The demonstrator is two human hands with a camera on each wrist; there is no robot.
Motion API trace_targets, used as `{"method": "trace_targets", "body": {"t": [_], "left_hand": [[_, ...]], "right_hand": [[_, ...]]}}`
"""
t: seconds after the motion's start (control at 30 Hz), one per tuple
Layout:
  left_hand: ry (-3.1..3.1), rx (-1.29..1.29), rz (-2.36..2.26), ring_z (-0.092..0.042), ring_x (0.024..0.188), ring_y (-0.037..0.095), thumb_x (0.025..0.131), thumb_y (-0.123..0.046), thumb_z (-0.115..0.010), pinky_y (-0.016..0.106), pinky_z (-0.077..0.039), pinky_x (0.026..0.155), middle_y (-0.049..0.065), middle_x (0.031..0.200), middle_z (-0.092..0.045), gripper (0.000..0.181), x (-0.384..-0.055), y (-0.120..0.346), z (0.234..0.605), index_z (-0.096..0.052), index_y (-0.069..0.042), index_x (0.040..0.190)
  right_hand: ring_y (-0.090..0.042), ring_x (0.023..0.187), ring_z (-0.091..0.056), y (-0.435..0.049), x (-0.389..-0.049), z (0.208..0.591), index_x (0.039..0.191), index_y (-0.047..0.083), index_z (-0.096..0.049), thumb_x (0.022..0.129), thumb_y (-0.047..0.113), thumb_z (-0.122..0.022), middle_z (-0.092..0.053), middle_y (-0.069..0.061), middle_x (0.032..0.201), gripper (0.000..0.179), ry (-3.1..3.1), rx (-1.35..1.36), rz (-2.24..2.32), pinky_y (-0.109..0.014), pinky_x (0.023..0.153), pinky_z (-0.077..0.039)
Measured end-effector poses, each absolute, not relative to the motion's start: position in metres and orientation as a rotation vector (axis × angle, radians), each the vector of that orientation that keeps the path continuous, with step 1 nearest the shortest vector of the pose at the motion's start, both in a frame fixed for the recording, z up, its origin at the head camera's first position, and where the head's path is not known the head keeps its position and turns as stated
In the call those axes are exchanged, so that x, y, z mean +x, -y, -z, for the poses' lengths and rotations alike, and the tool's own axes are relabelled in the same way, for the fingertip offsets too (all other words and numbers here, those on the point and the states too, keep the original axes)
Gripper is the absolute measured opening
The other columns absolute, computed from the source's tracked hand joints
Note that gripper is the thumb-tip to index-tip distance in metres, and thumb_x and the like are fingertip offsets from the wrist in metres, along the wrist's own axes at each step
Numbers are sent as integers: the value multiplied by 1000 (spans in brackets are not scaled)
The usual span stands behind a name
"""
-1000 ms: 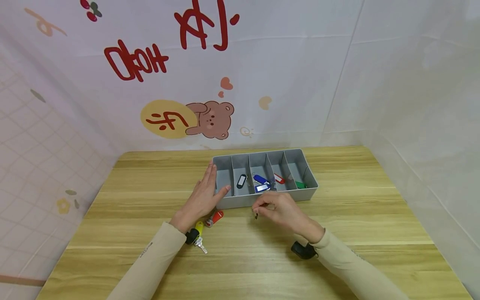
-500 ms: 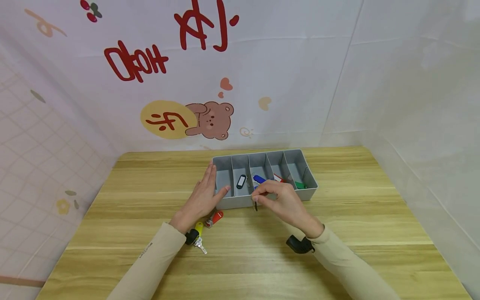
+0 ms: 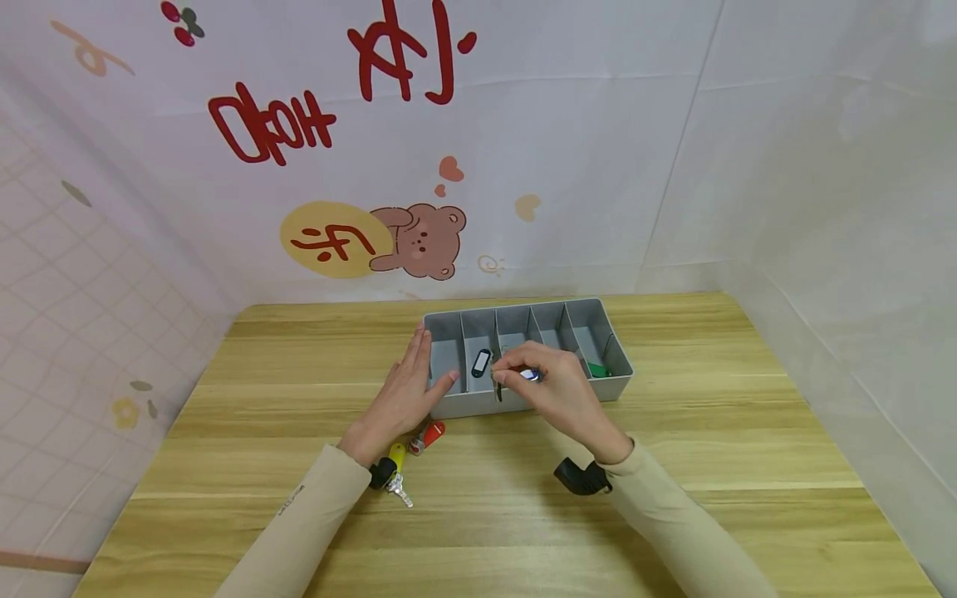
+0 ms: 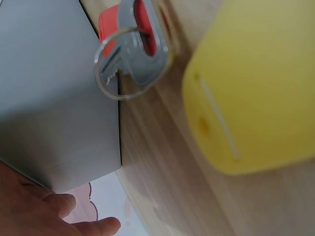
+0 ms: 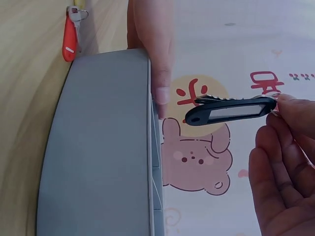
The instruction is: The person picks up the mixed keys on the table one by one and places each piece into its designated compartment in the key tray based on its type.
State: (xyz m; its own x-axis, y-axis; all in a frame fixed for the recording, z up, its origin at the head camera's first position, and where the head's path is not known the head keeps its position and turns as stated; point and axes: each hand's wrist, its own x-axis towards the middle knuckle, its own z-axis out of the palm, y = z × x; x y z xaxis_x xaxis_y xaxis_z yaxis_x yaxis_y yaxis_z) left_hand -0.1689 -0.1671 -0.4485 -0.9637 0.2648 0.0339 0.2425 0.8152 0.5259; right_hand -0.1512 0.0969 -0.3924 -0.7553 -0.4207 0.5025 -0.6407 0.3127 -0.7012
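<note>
My right hand (image 3: 557, 386) pinches the ring of a key with a black key tag (image 5: 231, 113). In the head view they hang over the front edge of a grey divided tray (image 3: 465, 405), near the second compartment from the left. That compartment holds another black key tag (image 3: 481, 363). Straight fingers of my left hand (image 3: 404, 399) rest against the tray's left end, with the thumb over its front rim. A blue-edged tag (image 3: 530, 374) shows partly behind my right hand. The rightmost compartments show a green tag (image 3: 598, 370); other contents are hidden.
On the table (image 3: 478, 531), in front of the tray's left end, lie a red key tag (image 3: 432, 432) with a key and a yellow key tag (image 3: 397, 453) with a silver key (image 3: 399, 490). A printed cloth wall stands behind the tray.
My right hand has risen from the table in front of the tray and moved forward and slightly left, carrying the black-tagged key to the tray's edge. My left hand stays in place.
</note>
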Motion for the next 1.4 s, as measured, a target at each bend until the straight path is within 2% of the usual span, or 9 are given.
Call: {"method": "trace_targets", "body": {"t": [0.2, 0.47, 0.67, 0.97, 1.23, 1.4], "left_hand": [[-2946, 415, -868, -7, 159, 30, 106, -57, -46, 69, -22, 118, 14, 173, 7, 93, -169, 168, 449, -4, 2, 164], [-2940, 416, -890, -6, 159, 29, 106, -58, -46, 70, -21, 118, 12, 174, 8, 93, -168, 169, 448, -4, 2, 164], [-2956, 428, -876, -7, 159, 29, 107, -56, -46, 70, -23, 117, 13, 174, 6, 92, -168, 169, 448, -7, 4, 163], [-2964, 426, -870, -9, 159, 30, 107, -55, -46, 71, -24, 116, 14, 174, 6, 91, -169, 169, 449, -6, 4, 164], [-2964, 435, -874, -10, 158, 30, 107, -55, -46, 71, -25, 115, 15, 173, 4, 90, -169, 168, 448, -6, 4, 164], [-2962, 443, -870, -10, 158, 31, 107, -54, -46, 71, -24, 115, 15, 173, 5, 91, -169, 168, 449, -6, 4, 164]], "right_hand": [[-8, 84, -66, -90, -156, 391, 99, 15, -81, 94, 14, -78, -74, 9, 100, 5, 2337, 943, -1438, -30, 73, -57], [-7, 85, -68, -80, -165, 393, 98, 15, -81, 94, 15, -79, -74, 9, 98, 5, 2349, 862, -1438, -28, 70, -58], [-8, 85, -68, -73, -175, 399, 98, 12, -81, 93, 13, -80, -74, 6, 98, 5, 2363, 828, -1415, -32, 68, -58], [-10, 82, -67, -66, -186, 414, 97, 10, -81, 93, 12, -79, -74, 3, 97, 4, 2397, 781, -1381, -29, 71, -58], [-16, 91, -69, -63, -193, 429, 96, 10, -80, 93, 10, -78, -73, 0, 98, 3, 2415, 858, -1231, -42, 79, -60], [-18, 92, -69, -62, -195, 436, 94, 11, -79, 91, 9, -81, -73, -1, 98, 5, 2435, 890, -1084, -39, 79, -58]]}}
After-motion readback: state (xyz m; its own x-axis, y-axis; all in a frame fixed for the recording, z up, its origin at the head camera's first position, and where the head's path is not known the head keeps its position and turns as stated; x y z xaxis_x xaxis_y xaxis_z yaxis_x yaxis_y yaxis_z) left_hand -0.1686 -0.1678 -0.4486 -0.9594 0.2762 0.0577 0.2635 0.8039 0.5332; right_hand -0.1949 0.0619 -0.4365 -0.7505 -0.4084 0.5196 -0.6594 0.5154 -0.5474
